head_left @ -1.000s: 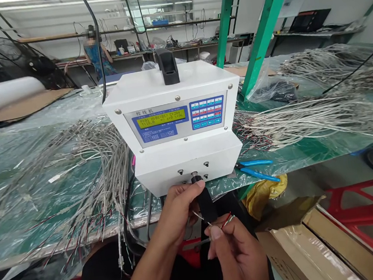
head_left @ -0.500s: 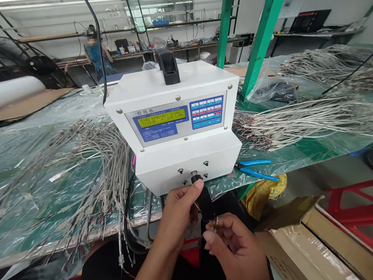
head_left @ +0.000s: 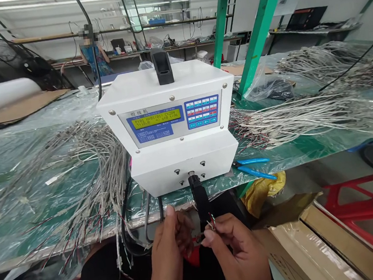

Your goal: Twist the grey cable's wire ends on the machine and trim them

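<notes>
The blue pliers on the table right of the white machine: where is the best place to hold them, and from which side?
Grip the blue pliers by the two blue handles, probably coming from the right and above. The handles spread open toward the right and lie flat on the table, while the jaw end points left, close beside the white machine, where a hand has less room.

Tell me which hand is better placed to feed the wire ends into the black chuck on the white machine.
Right. The right hand pinches the wire ends just beside the chuck; the left hand sits lower left, off it.
</notes>
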The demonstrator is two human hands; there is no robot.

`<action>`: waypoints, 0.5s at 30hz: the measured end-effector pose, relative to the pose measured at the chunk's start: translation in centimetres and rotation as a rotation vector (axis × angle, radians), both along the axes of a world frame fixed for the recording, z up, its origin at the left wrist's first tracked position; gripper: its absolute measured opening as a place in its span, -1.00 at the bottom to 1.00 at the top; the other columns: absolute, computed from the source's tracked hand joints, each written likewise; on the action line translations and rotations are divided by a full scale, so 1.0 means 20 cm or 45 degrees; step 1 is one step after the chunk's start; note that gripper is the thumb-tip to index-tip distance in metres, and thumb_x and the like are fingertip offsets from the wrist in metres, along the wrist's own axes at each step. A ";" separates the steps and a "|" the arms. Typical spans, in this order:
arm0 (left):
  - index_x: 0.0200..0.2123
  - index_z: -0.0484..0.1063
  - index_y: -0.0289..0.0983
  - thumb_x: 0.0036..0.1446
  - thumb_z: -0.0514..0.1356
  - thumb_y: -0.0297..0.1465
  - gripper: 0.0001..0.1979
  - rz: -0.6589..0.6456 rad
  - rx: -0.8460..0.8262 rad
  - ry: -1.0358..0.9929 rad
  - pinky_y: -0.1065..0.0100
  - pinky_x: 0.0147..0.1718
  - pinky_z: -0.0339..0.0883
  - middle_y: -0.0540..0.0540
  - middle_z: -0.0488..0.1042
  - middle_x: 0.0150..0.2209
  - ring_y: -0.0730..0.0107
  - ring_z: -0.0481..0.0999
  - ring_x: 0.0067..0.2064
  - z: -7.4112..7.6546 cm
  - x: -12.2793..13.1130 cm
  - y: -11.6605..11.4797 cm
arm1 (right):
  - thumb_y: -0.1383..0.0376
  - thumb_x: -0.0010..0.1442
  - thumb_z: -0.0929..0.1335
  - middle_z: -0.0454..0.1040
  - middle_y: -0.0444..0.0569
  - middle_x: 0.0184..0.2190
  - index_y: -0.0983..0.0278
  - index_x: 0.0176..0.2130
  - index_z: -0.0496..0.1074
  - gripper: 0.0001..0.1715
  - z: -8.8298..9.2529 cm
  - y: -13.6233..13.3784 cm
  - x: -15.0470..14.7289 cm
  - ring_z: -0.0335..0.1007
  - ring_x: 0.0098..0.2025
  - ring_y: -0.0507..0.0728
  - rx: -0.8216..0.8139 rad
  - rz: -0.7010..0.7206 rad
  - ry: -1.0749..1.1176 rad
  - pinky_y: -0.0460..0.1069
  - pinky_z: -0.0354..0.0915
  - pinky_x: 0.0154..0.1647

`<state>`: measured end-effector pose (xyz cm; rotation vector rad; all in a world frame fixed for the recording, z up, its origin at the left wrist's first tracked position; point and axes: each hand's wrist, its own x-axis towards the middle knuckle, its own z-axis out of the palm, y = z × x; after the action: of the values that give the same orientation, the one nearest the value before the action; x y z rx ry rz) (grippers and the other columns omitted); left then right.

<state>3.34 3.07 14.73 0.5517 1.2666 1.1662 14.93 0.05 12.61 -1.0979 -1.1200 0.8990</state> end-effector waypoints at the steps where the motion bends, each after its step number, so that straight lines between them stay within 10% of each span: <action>1: -0.63 0.39 -0.31 0.07 0.16 0.19 -0.35 0.004 -0.009 -0.004 0.50 -0.67 0.00 0.15 -0.06 -0.67 0.56 -0.04 -0.62 0.00 0.00 0.00 | 0.32 0.31 0.37 0.42 -0.16 -0.37 0.23 -0.32 0.44 -0.88 0.00 0.00 0.00 0.43 -0.40 -0.04 0.007 0.001 0.002 -0.18 0.40 -0.37; 15: -0.59 0.44 -0.34 0.18 0.07 0.16 -0.33 -0.074 -0.050 -0.003 0.49 -0.68 0.00 0.13 0.00 -0.69 0.57 0.01 -0.66 -0.03 0.03 -0.05 | 0.33 0.34 0.32 0.38 -0.11 -0.40 0.26 -0.37 0.36 -0.79 -0.01 -0.06 0.02 0.37 -0.43 0.02 0.000 0.055 -0.026 -0.09 0.35 -0.41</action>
<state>3.88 2.10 14.12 0.5547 1.2611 1.0912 15.30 -1.05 12.43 -1.0885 -1.1646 0.9230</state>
